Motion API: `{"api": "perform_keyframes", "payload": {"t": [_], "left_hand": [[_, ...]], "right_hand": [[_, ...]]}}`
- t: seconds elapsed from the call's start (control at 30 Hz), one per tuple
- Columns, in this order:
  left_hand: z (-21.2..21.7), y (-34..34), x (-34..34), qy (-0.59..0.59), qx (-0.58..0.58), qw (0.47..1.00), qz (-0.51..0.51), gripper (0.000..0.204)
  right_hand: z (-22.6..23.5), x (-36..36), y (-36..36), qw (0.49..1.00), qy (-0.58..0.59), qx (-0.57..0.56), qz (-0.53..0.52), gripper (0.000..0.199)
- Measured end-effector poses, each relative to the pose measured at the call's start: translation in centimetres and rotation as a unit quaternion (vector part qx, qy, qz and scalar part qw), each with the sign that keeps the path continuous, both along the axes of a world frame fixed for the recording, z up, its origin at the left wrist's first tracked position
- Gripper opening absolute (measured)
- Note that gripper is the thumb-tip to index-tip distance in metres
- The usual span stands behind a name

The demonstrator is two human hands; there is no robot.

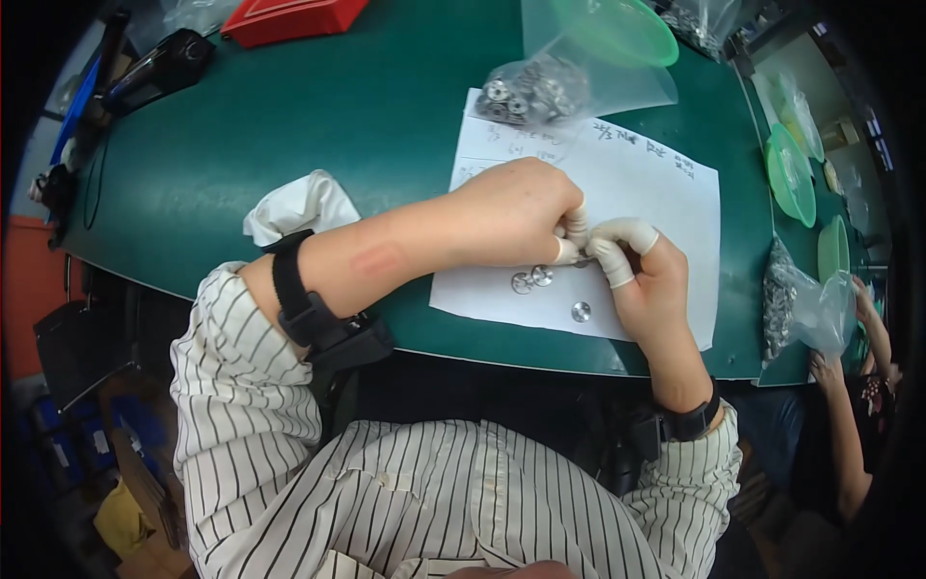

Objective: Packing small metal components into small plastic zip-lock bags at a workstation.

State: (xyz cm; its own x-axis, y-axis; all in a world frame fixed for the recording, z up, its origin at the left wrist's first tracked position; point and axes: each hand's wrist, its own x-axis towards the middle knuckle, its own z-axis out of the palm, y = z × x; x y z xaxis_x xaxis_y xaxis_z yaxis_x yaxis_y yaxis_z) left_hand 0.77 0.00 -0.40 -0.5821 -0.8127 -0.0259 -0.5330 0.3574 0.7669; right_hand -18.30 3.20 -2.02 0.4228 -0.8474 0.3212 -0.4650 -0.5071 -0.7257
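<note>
My left hand (pixel 521 214) and my right hand (pixel 656 275) meet over a sheet of white paper (pixel 675 207), white finger cots on their fingertips. Pinched between the fingertips of both is a small silvery metal part (pixel 582 261), mostly hidden by the fingers. Just below my left fingertips lie two small round metal discs with cut-outs, one disc (pixel 522 283) touching or nearly touching the other disc (pixel 542 276). Closer to me on the paper is a third round metal disc (pixel 581 312). Handwriting covers the paper's far part.
A clear bag of metal parts (pixel 540 92) rests on the paper's far edge, near a green bowl (pixel 632 34). A white cloth (pixel 304 205) lies by my left forearm on the green table (pixel 386 125). Far left is a red tray (pixel 294 19). Another person's hands (pixel 828 372) hold a bag at right.
</note>
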Motion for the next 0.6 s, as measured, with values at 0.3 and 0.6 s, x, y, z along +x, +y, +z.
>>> {"api": "perform_keyframes", "payload": {"t": [0.3,0.6], "left_hand": [[0.35,0.06,-0.13,0.01,0.005,1.0,-0.008,0.018],[0.17,0.27,-0.38,0.01,0.035,0.999,0.004,0.02]], "right_hand": [[-0.04,-0.36,0.06,1.0,0.008,0.015,-0.021,0.006],[-0.1,-0.46,0.28,0.999,-0.003,0.035,-0.038,0.006]]}}
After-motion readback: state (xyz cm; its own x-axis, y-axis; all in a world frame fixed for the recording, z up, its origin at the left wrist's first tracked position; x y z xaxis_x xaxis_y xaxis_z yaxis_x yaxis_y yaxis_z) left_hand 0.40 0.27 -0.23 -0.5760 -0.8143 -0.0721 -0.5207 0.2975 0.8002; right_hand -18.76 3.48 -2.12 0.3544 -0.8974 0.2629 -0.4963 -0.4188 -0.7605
